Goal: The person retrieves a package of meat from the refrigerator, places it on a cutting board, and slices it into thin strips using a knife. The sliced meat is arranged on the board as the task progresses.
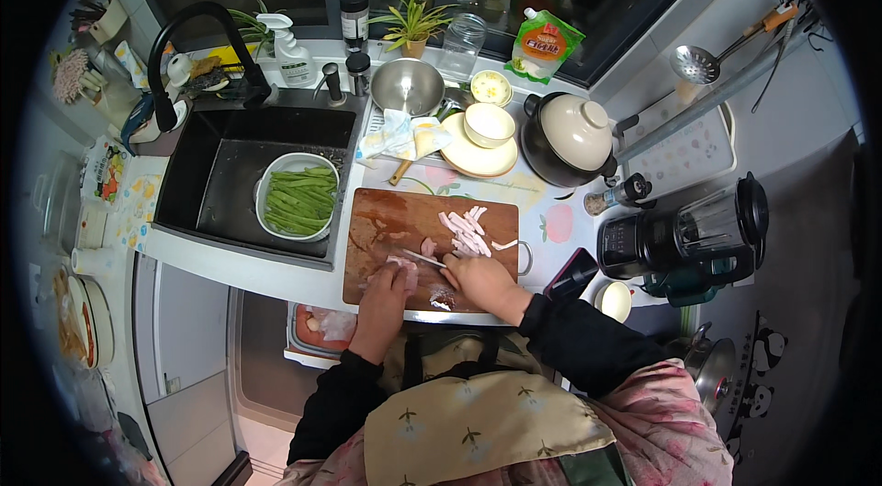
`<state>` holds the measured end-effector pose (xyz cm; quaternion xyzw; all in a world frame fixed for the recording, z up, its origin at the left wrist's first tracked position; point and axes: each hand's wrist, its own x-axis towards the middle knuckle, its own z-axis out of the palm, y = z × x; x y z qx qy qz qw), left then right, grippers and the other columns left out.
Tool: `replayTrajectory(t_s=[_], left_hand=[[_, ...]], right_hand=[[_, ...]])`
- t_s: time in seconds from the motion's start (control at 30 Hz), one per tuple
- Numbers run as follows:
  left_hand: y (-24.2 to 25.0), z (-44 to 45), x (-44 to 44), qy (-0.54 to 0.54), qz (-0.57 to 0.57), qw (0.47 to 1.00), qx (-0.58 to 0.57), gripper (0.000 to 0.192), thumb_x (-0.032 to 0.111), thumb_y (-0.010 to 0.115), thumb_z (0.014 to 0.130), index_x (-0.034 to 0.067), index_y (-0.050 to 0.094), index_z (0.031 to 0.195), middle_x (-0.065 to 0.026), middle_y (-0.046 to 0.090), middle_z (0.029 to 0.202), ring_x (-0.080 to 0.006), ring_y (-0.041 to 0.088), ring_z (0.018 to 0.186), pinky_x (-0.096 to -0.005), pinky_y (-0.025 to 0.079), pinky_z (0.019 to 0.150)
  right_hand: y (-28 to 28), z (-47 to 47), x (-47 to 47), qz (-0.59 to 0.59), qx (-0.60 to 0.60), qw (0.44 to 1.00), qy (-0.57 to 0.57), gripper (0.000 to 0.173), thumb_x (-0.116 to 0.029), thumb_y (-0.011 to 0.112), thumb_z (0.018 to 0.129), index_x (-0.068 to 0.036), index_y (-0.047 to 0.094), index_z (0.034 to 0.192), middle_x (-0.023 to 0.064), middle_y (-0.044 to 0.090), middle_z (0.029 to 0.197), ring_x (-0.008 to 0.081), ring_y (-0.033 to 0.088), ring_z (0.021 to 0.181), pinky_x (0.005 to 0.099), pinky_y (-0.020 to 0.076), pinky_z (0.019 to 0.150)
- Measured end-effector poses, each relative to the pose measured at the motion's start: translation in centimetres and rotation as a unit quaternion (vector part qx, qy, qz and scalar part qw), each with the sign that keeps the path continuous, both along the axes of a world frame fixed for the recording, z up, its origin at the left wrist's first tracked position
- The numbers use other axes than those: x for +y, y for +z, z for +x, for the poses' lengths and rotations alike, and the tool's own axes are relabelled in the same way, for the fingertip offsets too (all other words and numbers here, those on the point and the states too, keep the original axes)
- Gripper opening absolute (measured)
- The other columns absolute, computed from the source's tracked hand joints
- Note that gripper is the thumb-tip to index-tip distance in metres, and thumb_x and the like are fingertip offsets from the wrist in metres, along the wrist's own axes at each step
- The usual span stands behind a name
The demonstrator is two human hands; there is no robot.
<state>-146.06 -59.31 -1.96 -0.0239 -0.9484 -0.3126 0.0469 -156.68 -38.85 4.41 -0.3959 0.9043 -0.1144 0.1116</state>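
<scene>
On a wooden cutting board (386, 217), my left hand (384, 293) presses down on a piece of raw meat (411, 274) near the front edge. My right hand (477, 277) grips a kitchen knife (422, 256), its blade pointing left over the meat. A small scrap of meat (428, 247) lies just behind the blade. Pale cut strips (466, 230) are heaped at the board's right side, behind my right hand, and one strip lies by the right edge. A small dark and white piece (442, 297) sits near the front edge; what it is I cannot tell.
Left of the board, a bowl of green beans (300, 200) stands in the black sink (227, 176). Behind are plates (480, 159), a steel bowl (407, 86) and a lidded pot (570, 138). A phone (573, 274) and a blender (696, 231) are at the right; an open drawer (313, 356) sits below.
</scene>
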Motion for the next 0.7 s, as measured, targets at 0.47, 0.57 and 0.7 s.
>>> replayTrajectory(t_s=[0.47,0.57,0.7], left_hand=[[-0.5,-0.5,-0.4,-0.013,0.045,0.999,0.027,0.042,0.005,0.066,0.085,0.000,0.062,0.126,-0.0172,0.060,0.131,-0.0391,0.058,0.119,-0.0447,0.050,0.101],[-0.5,-0.3,0.1,-0.006,0.066,0.997,0.026,0.043,0.004,0.066,0.084,0.000,0.062,0.127,-0.0174,0.060,0.132,-0.0393,0.057,0.119,-0.0439,0.049,0.102],[-0.5,0.1,-0.3,-0.024,0.029,0.999,0.021,0.046,0.005,0.066,0.085,0.000,0.061,0.130,-0.0169,0.060,0.133,-0.0374,0.056,0.125,-0.0430,0.047,0.106]], right_hand=[[-1.0,0.1,-5.0,0.060,-0.062,0.996,0.024,0.017,-0.009,0.056,0.092,-0.001,0.060,0.106,0.0211,0.073,0.085,0.0356,0.074,0.078,0.0455,0.0591,0.066],[-2.8,-0.6,-6.1,0.026,-0.049,0.998,0.032,0.016,-0.013,0.054,0.095,-0.001,0.059,0.104,0.0215,0.072,0.085,0.0368,0.073,0.077,0.0465,0.0585,0.066],[-3.5,-1.2,-3.5,-0.010,-0.042,0.999,-0.001,0.023,-0.023,0.054,0.101,-0.001,0.060,0.105,0.0207,0.070,0.080,0.0384,0.071,0.073,0.0480,0.0570,0.065]])
